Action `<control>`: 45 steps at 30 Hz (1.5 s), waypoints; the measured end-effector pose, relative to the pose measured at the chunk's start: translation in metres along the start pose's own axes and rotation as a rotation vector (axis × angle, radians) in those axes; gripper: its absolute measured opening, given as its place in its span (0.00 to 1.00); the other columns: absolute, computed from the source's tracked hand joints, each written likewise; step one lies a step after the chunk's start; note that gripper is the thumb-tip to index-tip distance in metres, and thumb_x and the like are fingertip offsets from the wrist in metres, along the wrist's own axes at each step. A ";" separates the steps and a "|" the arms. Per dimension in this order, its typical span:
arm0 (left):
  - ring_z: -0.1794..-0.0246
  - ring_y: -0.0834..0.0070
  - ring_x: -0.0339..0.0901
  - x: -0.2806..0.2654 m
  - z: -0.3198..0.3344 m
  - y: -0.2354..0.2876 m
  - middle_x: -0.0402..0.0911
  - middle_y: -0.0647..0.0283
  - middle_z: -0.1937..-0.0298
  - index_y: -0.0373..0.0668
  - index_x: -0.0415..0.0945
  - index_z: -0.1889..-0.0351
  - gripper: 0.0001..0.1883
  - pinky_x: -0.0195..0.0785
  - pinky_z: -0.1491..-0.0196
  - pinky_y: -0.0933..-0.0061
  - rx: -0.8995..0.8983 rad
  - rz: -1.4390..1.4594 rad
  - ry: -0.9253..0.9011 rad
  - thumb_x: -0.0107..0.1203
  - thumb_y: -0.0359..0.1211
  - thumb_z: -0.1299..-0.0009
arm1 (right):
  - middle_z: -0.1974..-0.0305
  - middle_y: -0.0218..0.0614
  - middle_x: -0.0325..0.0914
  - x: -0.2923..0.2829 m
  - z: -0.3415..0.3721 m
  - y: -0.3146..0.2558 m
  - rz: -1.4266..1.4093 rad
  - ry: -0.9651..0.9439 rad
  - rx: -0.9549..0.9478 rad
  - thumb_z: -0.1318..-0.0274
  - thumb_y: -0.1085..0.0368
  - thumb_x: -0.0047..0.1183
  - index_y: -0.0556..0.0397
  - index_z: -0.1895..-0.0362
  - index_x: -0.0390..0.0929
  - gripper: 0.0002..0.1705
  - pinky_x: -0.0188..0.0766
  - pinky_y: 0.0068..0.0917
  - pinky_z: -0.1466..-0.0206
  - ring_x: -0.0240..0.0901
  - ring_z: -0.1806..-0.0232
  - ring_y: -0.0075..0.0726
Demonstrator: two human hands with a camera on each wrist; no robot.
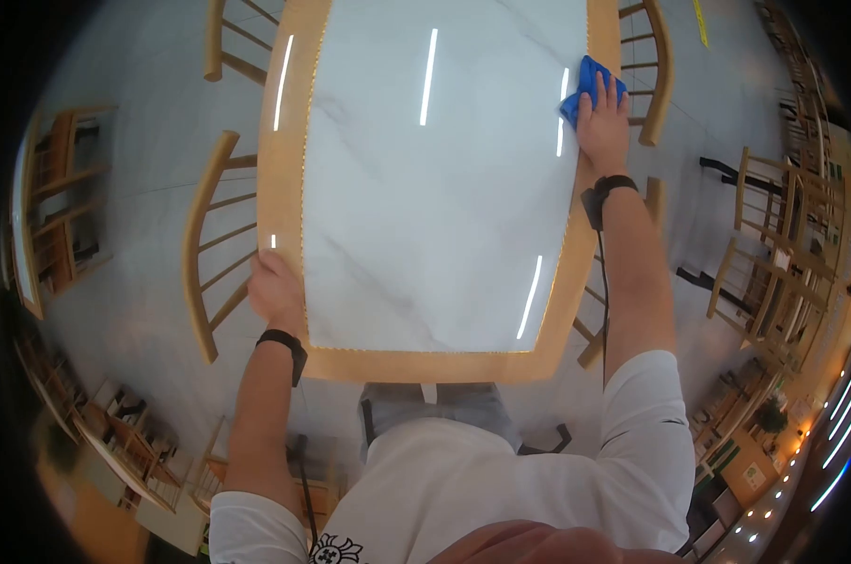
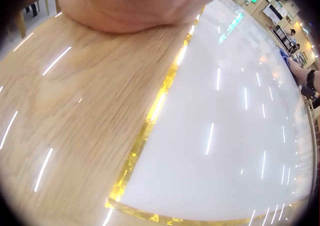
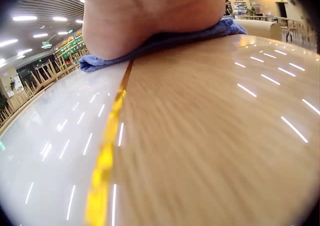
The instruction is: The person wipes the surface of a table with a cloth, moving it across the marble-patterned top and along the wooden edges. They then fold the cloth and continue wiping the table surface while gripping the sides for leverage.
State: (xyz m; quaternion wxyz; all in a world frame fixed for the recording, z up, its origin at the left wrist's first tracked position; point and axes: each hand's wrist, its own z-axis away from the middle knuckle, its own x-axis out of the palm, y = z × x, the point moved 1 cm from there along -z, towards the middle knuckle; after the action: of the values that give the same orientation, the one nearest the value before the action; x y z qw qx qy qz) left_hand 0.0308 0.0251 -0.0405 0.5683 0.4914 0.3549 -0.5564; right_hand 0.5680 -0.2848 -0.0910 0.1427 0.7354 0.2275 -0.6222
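Note:
My right hand (image 1: 604, 127) presses a blue cloth (image 1: 589, 71) flat onto the far right border of the table, fingers spread and extended over it. In the right wrist view, the heel of that hand (image 3: 150, 18) sits on the folded cloth (image 3: 200, 36), across the gold line between white top and wood. The left hand (image 1: 277, 289) grips the table's left edge, its fingers bent at the rim and partly hidden. The table (image 1: 425, 367) has a glossy white marbled panel (image 1: 444, 207) inside a pale wood border with gold trim (image 2: 160, 98).
Wooden chairs stand along both sides, one by the left hand (image 1: 195, 249) and another beyond the right hand (image 1: 665, 66). More tables and chairs (image 1: 773, 197) fill the room on both sides. Ceiling lights reflect as white streaks in the tabletop.

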 end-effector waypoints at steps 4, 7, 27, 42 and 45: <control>0.51 0.35 0.85 0.006 -0.003 -0.005 0.89 0.40 0.54 0.41 0.81 0.49 0.29 0.77 0.49 0.37 0.050 -0.042 0.053 0.35 0.53 0.13 | 0.14 0.49 0.55 -0.025 0.061 -0.003 -0.044 -0.020 -0.018 0.19 0.46 0.39 0.45 0.14 0.61 0.37 0.43 0.54 0.09 0.47 0.13 0.71; 0.49 0.35 0.85 -0.002 -0.001 0.002 0.89 0.40 0.53 0.39 0.81 0.49 0.30 0.76 0.46 0.37 0.020 -0.021 -0.002 0.33 0.53 0.14 | 0.16 0.54 0.59 -0.040 0.118 -0.006 -0.072 0.015 -0.079 0.20 0.50 0.43 0.48 0.16 0.64 0.35 0.44 0.54 0.10 0.50 0.15 0.73; 0.44 0.37 0.86 -0.014 0.006 -0.001 0.89 0.40 0.46 0.38 0.84 0.46 0.32 0.77 0.38 0.39 0.061 0.090 -0.080 0.35 0.54 0.15 | 0.12 0.49 0.51 -0.141 0.533 -0.085 -0.102 -0.282 0.193 0.30 0.54 0.54 0.46 0.14 0.61 0.43 0.32 0.72 0.12 0.39 0.11 0.71; 0.47 0.40 0.86 -0.051 0.010 0.020 0.89 0.41 0.51 0.35 0.83 0.49 0.24 0.77 0.42 0.43 -0.033 0.124 -0.073 0.48 0.49 0.18 | 0.11 0.49 0.50 -0.112 0.302 -0.113 0.014 -0.276 -0.115 0.27 0.52 0.50 0.45 0.14 0.63 0.40 0.32 0.69 0.12 0.39 0.11 0.71; 0.50 0.38 0.85 -0.032 0.003 0.008 0.88 0.39 0.53 0.34 0.82 0.48 0.23 0.77 0.42 0.42 0.008 0.130 -0.022 0.49 0.47 0.19 | 0.11 0.46 0.50 -0.091 0.234 -0.117 0.030 -0.248 -0.142 0.26 0.49 0.50 0.41 0.13 0.62 0.40 0.34 0.69 0.12 0.40 0.11 0.69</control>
State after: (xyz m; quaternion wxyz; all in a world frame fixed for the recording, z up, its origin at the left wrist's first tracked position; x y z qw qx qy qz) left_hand 0.0345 0.0299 -0.0081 0.6050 0.5095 0.3139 -0.5252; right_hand 0.2983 -0.3146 -0.0367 0.2308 0.6440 0.2407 -0.6885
